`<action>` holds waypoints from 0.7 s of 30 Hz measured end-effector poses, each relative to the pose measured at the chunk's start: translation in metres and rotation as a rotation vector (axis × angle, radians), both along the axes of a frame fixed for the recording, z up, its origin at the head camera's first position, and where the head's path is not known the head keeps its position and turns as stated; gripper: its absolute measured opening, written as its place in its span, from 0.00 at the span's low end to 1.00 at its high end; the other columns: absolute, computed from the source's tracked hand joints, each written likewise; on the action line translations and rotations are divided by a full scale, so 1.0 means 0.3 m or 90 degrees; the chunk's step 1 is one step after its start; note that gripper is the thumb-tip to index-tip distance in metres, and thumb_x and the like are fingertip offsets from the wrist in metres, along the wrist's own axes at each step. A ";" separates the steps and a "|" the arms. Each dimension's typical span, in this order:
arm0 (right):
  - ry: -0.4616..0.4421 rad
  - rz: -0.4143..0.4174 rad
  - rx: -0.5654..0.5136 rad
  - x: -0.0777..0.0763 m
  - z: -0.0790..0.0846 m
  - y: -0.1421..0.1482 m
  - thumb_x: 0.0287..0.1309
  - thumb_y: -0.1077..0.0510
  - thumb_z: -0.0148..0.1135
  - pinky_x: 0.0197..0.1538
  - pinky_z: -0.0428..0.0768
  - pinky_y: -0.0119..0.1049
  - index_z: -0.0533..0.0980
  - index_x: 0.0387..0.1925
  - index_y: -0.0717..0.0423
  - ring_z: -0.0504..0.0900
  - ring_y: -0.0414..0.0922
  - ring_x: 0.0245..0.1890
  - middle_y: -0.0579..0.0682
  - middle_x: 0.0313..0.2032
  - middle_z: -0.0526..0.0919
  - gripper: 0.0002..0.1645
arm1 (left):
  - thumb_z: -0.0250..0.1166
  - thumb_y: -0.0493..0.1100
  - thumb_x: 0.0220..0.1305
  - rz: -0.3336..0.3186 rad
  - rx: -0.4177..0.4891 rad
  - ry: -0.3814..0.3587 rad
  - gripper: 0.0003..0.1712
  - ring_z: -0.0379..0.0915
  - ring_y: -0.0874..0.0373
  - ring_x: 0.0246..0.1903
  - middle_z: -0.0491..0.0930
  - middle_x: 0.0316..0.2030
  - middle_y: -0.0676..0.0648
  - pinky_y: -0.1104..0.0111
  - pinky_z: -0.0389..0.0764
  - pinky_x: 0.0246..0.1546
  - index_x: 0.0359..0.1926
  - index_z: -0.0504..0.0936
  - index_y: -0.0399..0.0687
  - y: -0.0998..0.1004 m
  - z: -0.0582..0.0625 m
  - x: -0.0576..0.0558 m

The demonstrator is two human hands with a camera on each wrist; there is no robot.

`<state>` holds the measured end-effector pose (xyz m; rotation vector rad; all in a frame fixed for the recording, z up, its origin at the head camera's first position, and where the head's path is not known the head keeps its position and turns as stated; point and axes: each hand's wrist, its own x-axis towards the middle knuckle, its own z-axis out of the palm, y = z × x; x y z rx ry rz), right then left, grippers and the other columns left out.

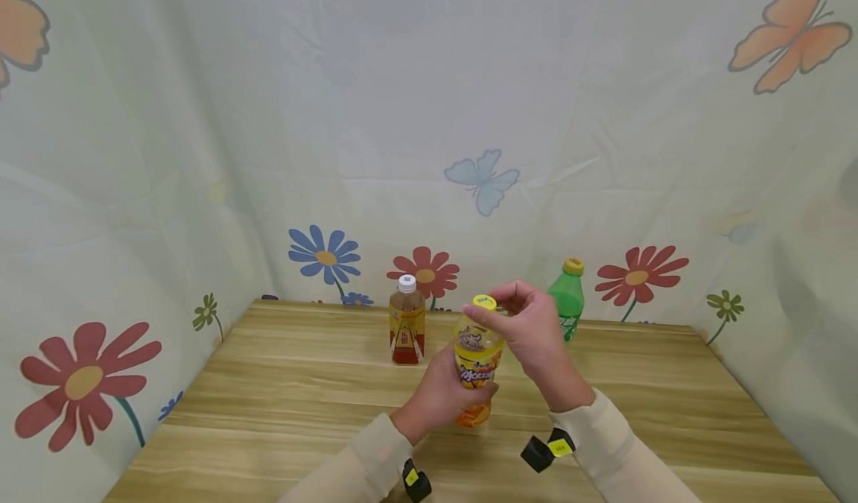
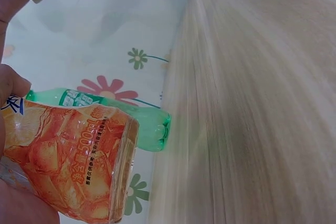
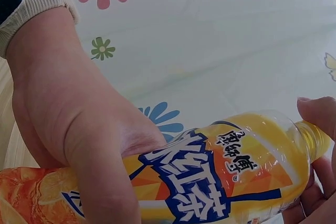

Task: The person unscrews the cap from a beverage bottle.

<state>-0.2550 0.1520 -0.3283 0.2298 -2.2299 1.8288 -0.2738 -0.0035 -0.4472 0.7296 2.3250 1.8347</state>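
My left hand (image 1: 442,391) grips a bottle of iced tea (image 1: 477,361) around the middle, with a yellow and orange label. In the left wrist view the bottle's base (image 2: 126,166) hangs above the tabletop. At the bottle's neck, my right hand (image 1: 532,324) pinches the yellow cap (image 1: 484,302). The right wrist view shows its thumb on one side of the cap (image 3: 314,140) and fingers curled on the other. The left hand (image 3: 79,108) covers part of the label there. The cap is on the neck.
Behind and to the left stands a bottle of amber drink (image 1: 407,324) with a white cap. A green bottle (image 1: 568,298) with a yellow cap is behind the right hand. The wooden table (image 1: 302,399) meets a printed cloth backdrop (image 1: 375,115) at its back edge.
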 end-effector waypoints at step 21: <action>0.019 0.091 0.016 -0.028 -0.006 0.032 0.56 0.54 0.77 0.47 0.84 0.33 0.84 0.46 0.61 0.82 0.44 0.45 0.42 0.40 0.87 0.20 | 0.76 0.47 0.61 0.003 0.002 0.002 0.34 0.80 0.62 0.53 0.81 0.55 0.58 0.57 0.81 0.62 0.64 0.69 0.65 -0.009 -0.011 -0.005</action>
